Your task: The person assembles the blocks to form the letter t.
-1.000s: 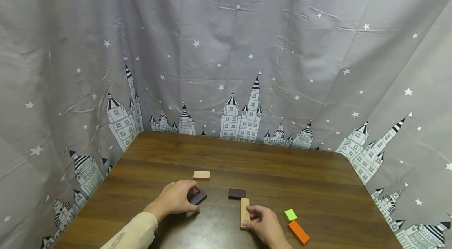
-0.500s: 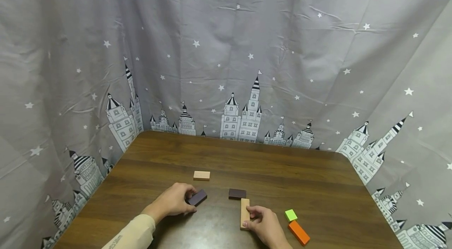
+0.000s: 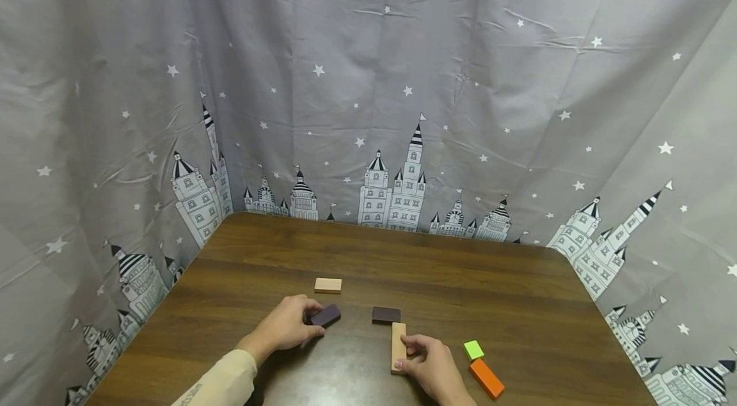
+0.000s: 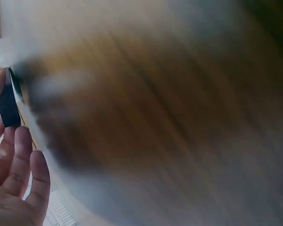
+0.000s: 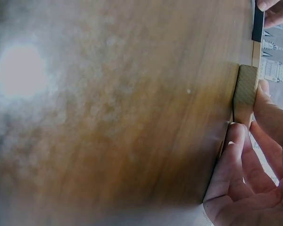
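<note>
My left hand pinches a dark brown block between thumb and fingers, at the left middle of the table. In the left wrist view the same dark block sits between the thumb and fingertips. To the right, my right hand grips a long light wooden block by its right side and near end; the right wrist view shows that wooden block end-on, low at the tabletop. A second dark brown block lies flat at the far end of the long wooden block.
A short light wooden block lies beyond my left hand. Right of my right hand are a lime green block and an orange block, close together. The brown wooden table ends at a grey curtain printed with castles.
My left hand has turned the dark block and shifted it slightly to the right and away. The right hand and its wooden block stay put.
</note>
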